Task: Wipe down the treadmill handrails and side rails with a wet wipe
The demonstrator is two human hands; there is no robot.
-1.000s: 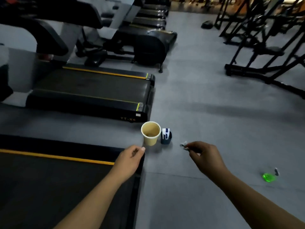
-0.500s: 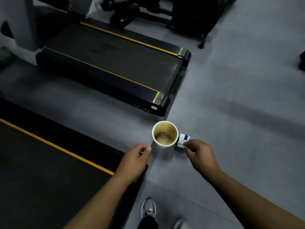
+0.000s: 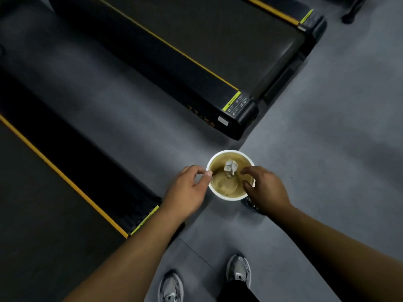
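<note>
A paper cup (image 3: 220, 192) stands on the grey floor between two treadmills. A crumpled white wet wipe (image 3: 231, 166) lies inside it, just off the fingertips of my right hand (image 3: 265, 190), which hovers over the cup's right rim with fingers spread and nothing in it. My left hand (image 3: 188, 186) is at the cup's left side, loosely curled, its thumb touching the rim. The near treadmill's black side rail (image 3: 72, 147) with a yellow stripe runs along the left.
A second treadmill deck (image 3: 196, 51) lies further away, its rear corner (image 3: 242, 114) close to the cup. A small dark container (image 3: 250, 203) shows partly under my right hand. My two grey shoes (image 3: 238, 271) stand on the floor below the cup.
My view dropped down and closer to the cup. My right hand moved from the small container to over the cup, and the white wipe now lies in the cup.
</note>
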